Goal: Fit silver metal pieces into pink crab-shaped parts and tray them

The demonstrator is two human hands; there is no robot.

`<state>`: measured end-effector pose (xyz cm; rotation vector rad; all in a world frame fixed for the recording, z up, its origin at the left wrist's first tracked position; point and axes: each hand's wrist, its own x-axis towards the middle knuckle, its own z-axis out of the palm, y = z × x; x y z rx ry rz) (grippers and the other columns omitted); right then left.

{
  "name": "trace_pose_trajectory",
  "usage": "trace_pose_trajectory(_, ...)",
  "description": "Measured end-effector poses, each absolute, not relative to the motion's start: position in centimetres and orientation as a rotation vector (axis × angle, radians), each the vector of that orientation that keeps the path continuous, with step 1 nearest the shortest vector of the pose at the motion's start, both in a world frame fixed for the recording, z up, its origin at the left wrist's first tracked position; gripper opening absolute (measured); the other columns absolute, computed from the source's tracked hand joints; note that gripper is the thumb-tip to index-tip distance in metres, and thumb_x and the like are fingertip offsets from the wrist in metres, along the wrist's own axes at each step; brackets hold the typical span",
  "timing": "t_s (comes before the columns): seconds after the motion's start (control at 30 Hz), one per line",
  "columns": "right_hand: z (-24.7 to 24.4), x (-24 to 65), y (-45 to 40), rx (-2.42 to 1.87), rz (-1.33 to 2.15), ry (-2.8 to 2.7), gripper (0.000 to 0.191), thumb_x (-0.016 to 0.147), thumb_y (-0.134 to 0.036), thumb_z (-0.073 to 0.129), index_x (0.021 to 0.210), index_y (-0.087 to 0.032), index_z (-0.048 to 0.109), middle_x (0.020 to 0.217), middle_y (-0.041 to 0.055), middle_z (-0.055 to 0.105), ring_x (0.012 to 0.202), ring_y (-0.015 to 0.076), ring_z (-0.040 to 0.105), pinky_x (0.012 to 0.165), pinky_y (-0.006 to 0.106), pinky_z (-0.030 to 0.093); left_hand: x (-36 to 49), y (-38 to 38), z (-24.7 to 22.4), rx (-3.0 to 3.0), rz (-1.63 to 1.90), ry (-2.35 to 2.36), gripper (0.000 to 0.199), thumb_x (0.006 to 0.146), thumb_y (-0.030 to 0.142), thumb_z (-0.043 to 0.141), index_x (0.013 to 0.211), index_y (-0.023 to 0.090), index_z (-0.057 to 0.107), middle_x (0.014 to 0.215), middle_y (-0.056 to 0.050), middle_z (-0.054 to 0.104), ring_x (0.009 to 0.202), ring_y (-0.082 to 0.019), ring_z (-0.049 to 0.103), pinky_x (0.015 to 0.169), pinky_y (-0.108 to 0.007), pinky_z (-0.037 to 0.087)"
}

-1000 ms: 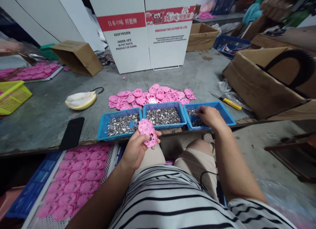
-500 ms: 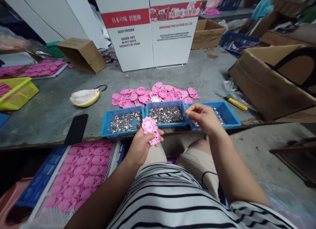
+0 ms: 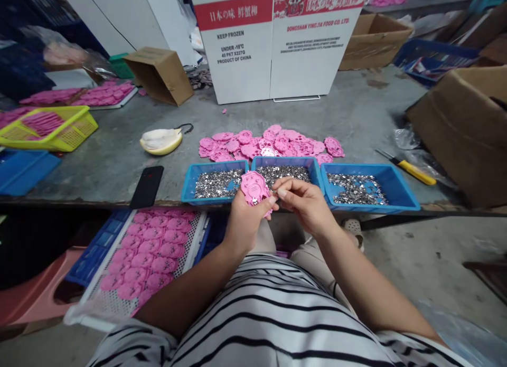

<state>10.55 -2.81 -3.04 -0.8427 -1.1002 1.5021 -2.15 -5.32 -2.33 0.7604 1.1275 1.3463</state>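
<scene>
My left hand grips a pink plastic piece with a moulded, scalloped outline, its thumb across the lower part. Close to that piece's right edge is my right hand, thumb and forefinger pinched together; whatever sits between the fingertips is too small to make out. Just beyond the hands stand three blue trays of small shiny metal parts: a left tray, a middle tray partly covered by my hands, and a right tray. Behind them lies a heap of similar pink pieces.
A white perforated tray with rows of pink pieces sits below the table edge at left. On the table are a black phone, a yellow peel-like object, a yellow-handled tool, a yellow basket and a large white carton.
My right hand has moved left from the right tray to the pink piece in my left hand. The camera view has turned, so the table contents appear shifted, mostly rightward.
</scene>
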Motion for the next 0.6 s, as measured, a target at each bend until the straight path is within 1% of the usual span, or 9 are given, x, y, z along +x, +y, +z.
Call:
trace_pose_trajectory(0.17,-3.3,10.6,-3.0,-0.825,1.439,-1.151,0.024,0.070,-0.040,0.081,0.066,-0.019,0.069,0.084,0.0010,0.062,0.062,0.0097,0.051,0.054,0.025,0.039,-2.1,-5.4,-2.2,0.740,1.346,1.108,0.036,0.059,0.023,0.078,0.085,0.016,0.055,0.069,0.002,0.063,0.057,-0.012,0.061,0.044,-0.020,0.041)
trace_pose_trajectory(0.27,-3.3,10.9,-2.9,-0.848,1.333,-1.278,0.022,0.075,-0.039,0.077,0.067,-0.020,0.068,0.084,0.0017,0.062,0.071,0.0128,0.055,0.065,0.029,0.046,-2.1,-5.5,-2.2,0.728,1.355,1.095,0.035,0.059,0.022,0.078,0.085,0.016,0.055,0.068,0.003,0.063,0.056,-0.011,0.061,0.043,-0.020,0.041)
trace_pose_trajectory(0.4,-3.4,10.5,-2.6,-0.879,1.152,-1.447,0.018,0.080,-0.033,0.072,0.067,-0.021,0.067,0.083,0.0031,0.063,0.082,0.0165,0.059,0.078,0.034,0.049,-2.1,-5.3,-2.2,0.680,1.371,1.077,0.037,0.055,0.018,0.079,0.083,0.016,0.054,0.065,0.004,0.061,0.053,-0.011,0.060,0.041,-0.019,0.040)
trace_pose_trajectory(0.5,-4.0,10.2,-2.7,-0.905,1.049,-1.482,0.016,0.082,-0.030,0.069,0.068,-0.021,0.066,0.084,0.0034,0.065,0.084,0.0172,0.061,0.079,0.035,0.049,-2.4,-5.0,-2.2,0.627,1.365,1.050,0.036,0.054,0.019,0.078,0.081,0.016,0.056,0.065,0.003,0.062,0.052,-0.010,0.059,0.040,-0.018,0.039)
trace_pose_trajectory(0.6,-4.5,12.2,-2.9,-0.964,0.987,-1.465,0.017,0.083,-0.033,0.067,0.070,-0.022,0.064,0.082,0.0027,0.067,0.078,0.0168,0.062,0.071,0.033,0.050,-3.4,-5.0,-2.5,0.629,1.393,1.071,0.032,0.055,0.021,0.078,0.079,0.014,0.058,0.068,0.001,0.065,0.053,-0.010,0.061,0.041,-0.018,0.039)
